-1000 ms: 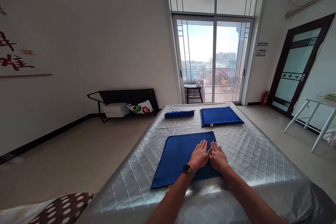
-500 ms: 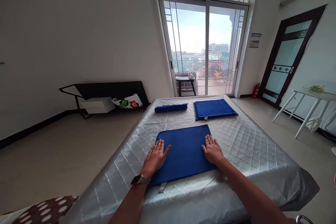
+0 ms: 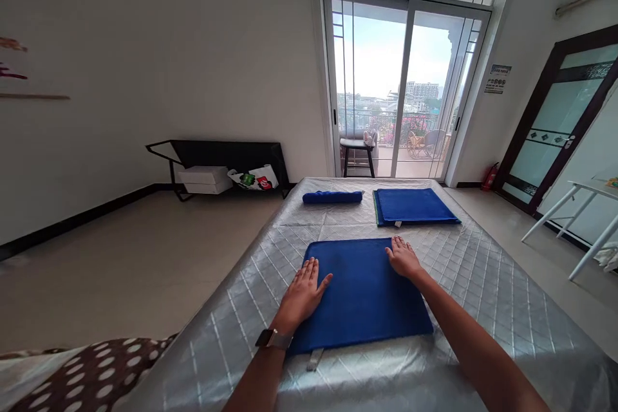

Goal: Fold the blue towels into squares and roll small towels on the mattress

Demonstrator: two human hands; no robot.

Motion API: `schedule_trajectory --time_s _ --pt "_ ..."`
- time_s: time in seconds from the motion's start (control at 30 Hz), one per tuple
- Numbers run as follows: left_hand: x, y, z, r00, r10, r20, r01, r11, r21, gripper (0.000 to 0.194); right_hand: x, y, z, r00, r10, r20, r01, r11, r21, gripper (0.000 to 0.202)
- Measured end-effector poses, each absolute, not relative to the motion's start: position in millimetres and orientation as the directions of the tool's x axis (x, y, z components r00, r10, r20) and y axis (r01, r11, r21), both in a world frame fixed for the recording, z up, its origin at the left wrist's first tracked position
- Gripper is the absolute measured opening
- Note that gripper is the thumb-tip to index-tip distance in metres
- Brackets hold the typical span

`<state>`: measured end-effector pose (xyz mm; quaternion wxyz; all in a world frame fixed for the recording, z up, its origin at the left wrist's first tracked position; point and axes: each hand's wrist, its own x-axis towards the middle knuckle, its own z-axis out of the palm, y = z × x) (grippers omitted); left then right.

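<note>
A blue rectangular cloth (image 3: 362,296) lies flat on the silver quilted cover (image 3: 232,309), a pale tag at its near edge. My left hand (image 3: 304,291) rests palm down on its left edge, fingers stretched out. At the far right corner lies my right hand (image 3: 404,257), flat with the thumb apart. Farther back are a rolled blue cloth (image 3: 332,197) on the left and a flat stack of blue cloths (image 3: 418,206) on the right.
A black rack (image 3: 226,161) with a white box (image 3: 205,179) stands by the left wall. Brown dotted fabric (image 3: 106,376) is at the lower left. A white table (image 3: 591,190) stands at the right, a dark stool (image 3: 357,145) by the glass door.
My right hand has slid away from me along the cloth's right side to the far corner. My left hand stays on the left edge. The view has turned left.
</note>
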<state>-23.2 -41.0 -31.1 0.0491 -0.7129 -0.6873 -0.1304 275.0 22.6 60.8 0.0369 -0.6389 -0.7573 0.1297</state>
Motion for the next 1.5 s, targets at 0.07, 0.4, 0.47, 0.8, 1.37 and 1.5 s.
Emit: schedule_trajectory --time_s 0.07,0.4,0.47,0.8,1.37,1.5 --pt "-25.5 -40.8 -33.5 0.025 0.967 0.253 0.993 -0.053 0.102 0.087 274.7 27.3 51.5 -0.169 0.981 -0.092 0.961 0.143 -0.237 0.065" --pt "-37.7 -42.7 -33.8 0.032 0.983 0.179 0.999 -0.036 0.018 0.083 272.6 22.3 49.3 -0.160 0.985 -0.068 0.950 0.135 -0.282 0.065" --pt "-31.9 -42.5 -28.9 0.049 0.987 0.155 0.999 -0.047 -0.018 0.085 272.2 22.5 48.9 -0.162 0.985 -0.063 0.944 0.136 -0.300 0.065" --pt "130.4 26.5 12.5 0.460 0.866 0.197 0.879 -0.475 0.035 0.064 274.6 26.5 38.6 -0.187 0.982 -0.032 0.936 0.169 -0.308 0.064" --pt "-23.9 27.9 -7.5 -0.002 0.988 0.157 0.995 -0.014 0.099 0.081 273.0 24.5 45.5 -0.149 0.986 -0.071 0.954 0.125 -0.273 0.065" --pt "-29.3 27.1 -7.6 -0.072 0.987 0.146 0.993 0.056 0.108 0.083 273.6 24.6 45.8 -0.144 0.987 -0.066 0.961 0.123 -0.247 0.065"
